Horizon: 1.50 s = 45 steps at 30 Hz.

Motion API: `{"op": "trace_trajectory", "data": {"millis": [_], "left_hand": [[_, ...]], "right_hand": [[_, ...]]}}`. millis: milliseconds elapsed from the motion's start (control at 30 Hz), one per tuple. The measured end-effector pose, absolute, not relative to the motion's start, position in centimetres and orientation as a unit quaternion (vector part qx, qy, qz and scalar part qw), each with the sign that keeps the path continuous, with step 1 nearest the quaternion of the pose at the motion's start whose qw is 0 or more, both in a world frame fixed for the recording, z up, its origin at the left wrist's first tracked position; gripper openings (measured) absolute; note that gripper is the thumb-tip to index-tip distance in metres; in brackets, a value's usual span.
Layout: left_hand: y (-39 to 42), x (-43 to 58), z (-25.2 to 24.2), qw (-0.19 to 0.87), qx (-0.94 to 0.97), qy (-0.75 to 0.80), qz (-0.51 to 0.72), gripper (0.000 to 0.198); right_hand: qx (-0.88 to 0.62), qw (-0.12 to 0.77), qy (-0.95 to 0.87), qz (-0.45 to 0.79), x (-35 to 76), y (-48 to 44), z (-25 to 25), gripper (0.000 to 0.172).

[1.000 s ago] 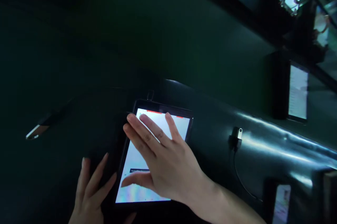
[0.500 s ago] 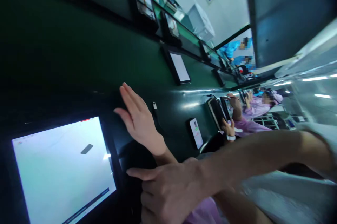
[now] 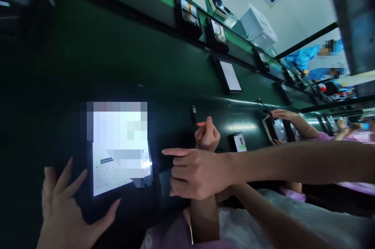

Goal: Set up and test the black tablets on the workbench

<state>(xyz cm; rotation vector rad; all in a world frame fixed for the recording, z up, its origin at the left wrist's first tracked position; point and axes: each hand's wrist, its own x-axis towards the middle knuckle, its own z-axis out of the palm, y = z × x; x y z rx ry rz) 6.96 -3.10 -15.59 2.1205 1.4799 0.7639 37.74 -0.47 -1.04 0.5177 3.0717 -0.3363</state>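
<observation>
A tablet (image 3: 117, 180) with a bright screen, partly blurred out, lies on the dark green bench. At its lower left is my left hand (image 3: 67, 206), open, fingers spread and thumb near the bottom edge; it holds nothing visible. My right hand (image 3: 208, 136), reaching up from a pink sleeve, is closed with curled fingers, and I see nothing in it. Just beyond its fingertips lies a thin dark cable with a small light connector (image 3: 193, 109). Another person's hand (image 3: 196, 173) crosses in front of my right forearm, its index finger pointing toward the tablet.
A phone (image 3: 240, 142) with a lit screen lies beyond the other person's arm. Further back is a dark-framed device (image 3: 230, 76) with a white screen. Several dark devices line a raised rail (image 3: 187, 16). Another person's hand (image 3: 284, 115) touches a device at the right.
My left hand has come into view beside the tablet. My right hand has gone from flat and stretched to curled. The view has shifted, and the tablet picture differs; the other person still points.
</observation>
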Motion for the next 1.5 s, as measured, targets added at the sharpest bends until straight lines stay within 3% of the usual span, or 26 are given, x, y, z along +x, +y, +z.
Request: {"op": "trace_trajectory", "data": {"millis": [133, 367, 567, 800, 1000, 1300, 1500], "left_hand": [[-3.2, 7.3, -14.5, 0.207, 0.76, 0.56, 0.259, 0.09], [-3.4, 7.4, -12.8, 0.248, 0.766, 0.527, 0.273, 0.039], [-3.6, 7.2, -12.9, 0.263, 0.747, 0.551, 0.263, 0.068], [-3.7, 7.4, -12.7, 0.276, 0.738, 0.559, 0.259, 0.068], [-3.9, 7.4, -12.6, 0.279, 0.734, 0.564, 0.256, 0.069], [-3.7, 7.7, -12.2, 0.286, 0.737, 0.553, 0.262, 0.07], [-3.9, 7.6, -12.1, 0.281, 0.742, 0.551, 0.26, 0.069]], "right_hand": [[0.104, 0.044, 0.993, -0.047, 36.4, -0.4, -1.5, 0.047], [0.104, 0.074, 0.992, -0.014, 35.2, -0.6, -0.5, 0.031], [0.094, 0.123, 0.988, -0.015, 34.7, -1.5, -0.5, 0.033], [0.074, 0.138, 0.988, -0.007, 34.2, -2.1, -1.8, 0.033], [0.072, 0.074, 0.994, -0.037, 34.2, -2.4, -2.6, 0.03], [0.095, 0.119, 0.986, -0.074, 34.1, -2.3, -2.7, 0.032], [0.095, 0.102, 0.985, -0.101, 33.5, -1.9, -1.5, 0.034]]}}
